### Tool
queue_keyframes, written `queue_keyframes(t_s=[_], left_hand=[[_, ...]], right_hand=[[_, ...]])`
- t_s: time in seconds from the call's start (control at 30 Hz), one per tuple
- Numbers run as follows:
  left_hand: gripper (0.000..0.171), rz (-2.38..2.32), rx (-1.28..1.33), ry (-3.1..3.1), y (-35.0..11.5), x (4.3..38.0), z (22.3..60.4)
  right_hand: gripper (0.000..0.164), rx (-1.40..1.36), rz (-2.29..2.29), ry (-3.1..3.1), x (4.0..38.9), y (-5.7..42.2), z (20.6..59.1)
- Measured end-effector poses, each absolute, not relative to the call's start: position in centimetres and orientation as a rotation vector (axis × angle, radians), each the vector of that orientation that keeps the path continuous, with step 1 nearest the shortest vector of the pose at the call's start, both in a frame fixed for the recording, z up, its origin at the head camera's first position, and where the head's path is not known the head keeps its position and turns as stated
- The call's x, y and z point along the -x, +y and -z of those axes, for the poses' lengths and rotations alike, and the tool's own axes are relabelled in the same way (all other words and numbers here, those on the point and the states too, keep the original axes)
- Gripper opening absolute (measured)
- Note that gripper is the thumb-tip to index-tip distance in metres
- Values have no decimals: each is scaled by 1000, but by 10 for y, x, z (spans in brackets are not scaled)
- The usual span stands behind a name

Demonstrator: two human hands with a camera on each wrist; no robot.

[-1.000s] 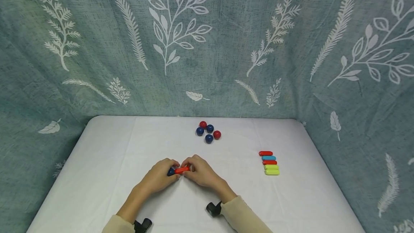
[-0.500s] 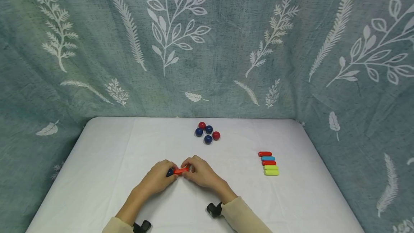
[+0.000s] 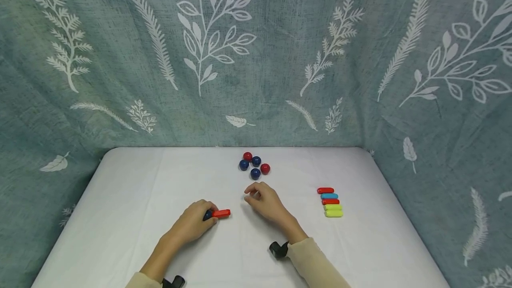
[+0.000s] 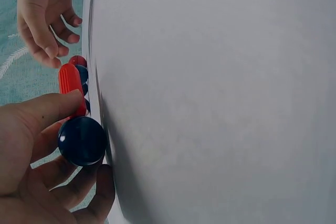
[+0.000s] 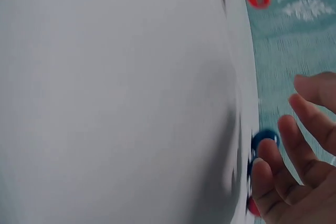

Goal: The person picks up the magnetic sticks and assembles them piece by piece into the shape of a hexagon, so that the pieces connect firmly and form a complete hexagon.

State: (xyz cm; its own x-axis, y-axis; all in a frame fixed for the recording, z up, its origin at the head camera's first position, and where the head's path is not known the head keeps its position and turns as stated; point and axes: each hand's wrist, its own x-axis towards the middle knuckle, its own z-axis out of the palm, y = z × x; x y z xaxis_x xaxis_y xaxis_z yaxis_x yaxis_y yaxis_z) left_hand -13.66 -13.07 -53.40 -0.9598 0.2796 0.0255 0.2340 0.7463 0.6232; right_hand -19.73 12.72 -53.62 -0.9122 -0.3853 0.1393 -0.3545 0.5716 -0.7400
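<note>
Left grip (image 3: 194,222) has the red stick (image 3: 222,213) pinched beneath the thumb, a dark blue ball (image 4: 82,141) at the end nearer the palm, both over the front half of the white bench (image 3: 132,199). Across from it, the right grip (image 3: 269,206) sits wide, fingers parted and loosely bent, near the loose balls (image 3: 255,174); further right, the coloured sticks (image 3: 334,213) lie in a row!

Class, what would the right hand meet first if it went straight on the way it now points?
Probably the nearest blue ball, just ahead of the right hand in the head view; the hand's height is hard to judge, so it might pass over.
</note>
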Motion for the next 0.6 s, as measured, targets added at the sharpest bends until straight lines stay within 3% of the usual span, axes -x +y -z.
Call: queue_keyframes(t_s=[0.37,0.6], left_hand=[[17,-1032,-422,2858,-131,136,535],[17,-1038,-416,2850,-133,136,534]], right_hand=[[15,380,1468,2898,231,158,537],[25,218,1548,2918,252,164,543]])
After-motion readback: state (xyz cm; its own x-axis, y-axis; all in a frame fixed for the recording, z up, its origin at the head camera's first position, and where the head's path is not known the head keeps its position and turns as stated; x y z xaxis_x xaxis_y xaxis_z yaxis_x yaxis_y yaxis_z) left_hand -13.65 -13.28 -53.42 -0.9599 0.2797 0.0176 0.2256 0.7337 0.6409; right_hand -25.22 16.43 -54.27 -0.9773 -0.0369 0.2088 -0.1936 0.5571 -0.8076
